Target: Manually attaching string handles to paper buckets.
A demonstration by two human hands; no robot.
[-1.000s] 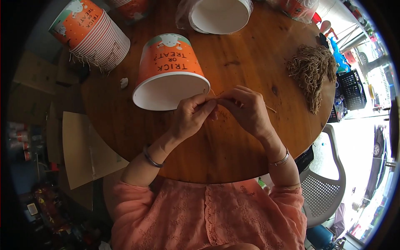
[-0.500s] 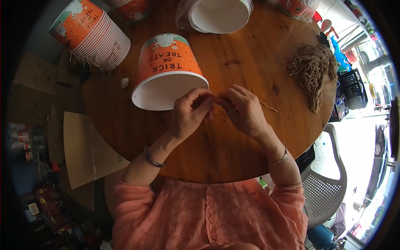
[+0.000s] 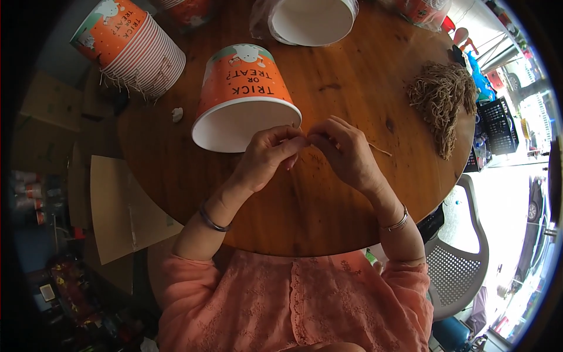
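An orange paper bucket [image 3: 249, 79] with a green band and a white cartoon figure lies on its side, its white-rimmed mouth toward me. Just in front of the rim's right side, my left hand [image 3: 271, 157] is closed in a pinch. Its fingertips meet those of my right hand [image 3: 346, 154], also pinched, near the rim's edge. A tan piece of twine [image 3: 380, 150] sticks out past my right hand over the table. What lies between the fingertips is thin and mostly hidden; it looks like the twine.
A stack of matching buckets [image 3: 138, 56] with twine ends hanging stands far left. A white bucket in plastic [image 3: 311, 23] is at the back. A heap of tan twine [image 3: 443, 100] lies on the round wooden table's [image 3: 352, 223] right side. A grey chair [image 3: 454, 270] stands right.
The bucket has shifted slightly right and turned a little. Both hands remain pinched together near its rim, the left slightly farther right.
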